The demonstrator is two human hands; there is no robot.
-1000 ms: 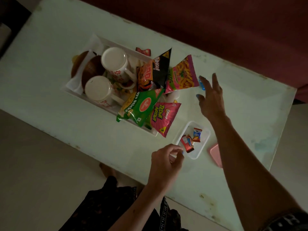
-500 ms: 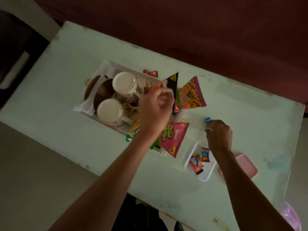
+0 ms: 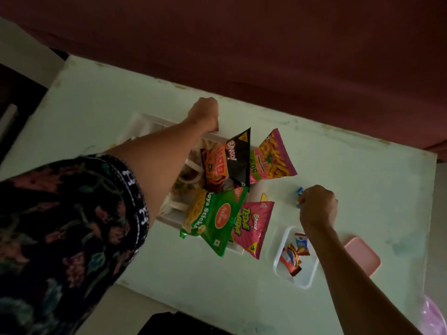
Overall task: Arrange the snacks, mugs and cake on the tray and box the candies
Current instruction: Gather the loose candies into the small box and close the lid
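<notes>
My left hand [image 3: 205, 114] reaches over the white tray [image 3: 174, 218] and is closed at its far rim, where a red candy lies hidden under the fingers. My forearm hides the mugs and the cake. Snack packs lean in the tray: a green soya sticks pack [image 3: 212, 216], a pink Bingo pack [image 3: 254, 226], a black and orange Bingo pack [image 3: 229, 160] and a pink sticks pack [image 3: 273, 158]. My right hand [image 3: 316, 206] pinches a blue candy [image 3: 300, 191] on the table. The clear candy box [image 3: 305, 284] holds several wrapped candies [image 3: 292, 257].
A pink lid [image 3: 362, 257] lies right of the candy box, partly behind my right forearm. The pale table [image 3: 350, 165] ends against a dark red couch at the back. A pink object [image 3: 433, 317] sits on the floor at bottom right.
My left hand has moved from the near table edge across the tray to its far rim. My right hand came down and closed on the blue candy. The view shifted.
</notes>
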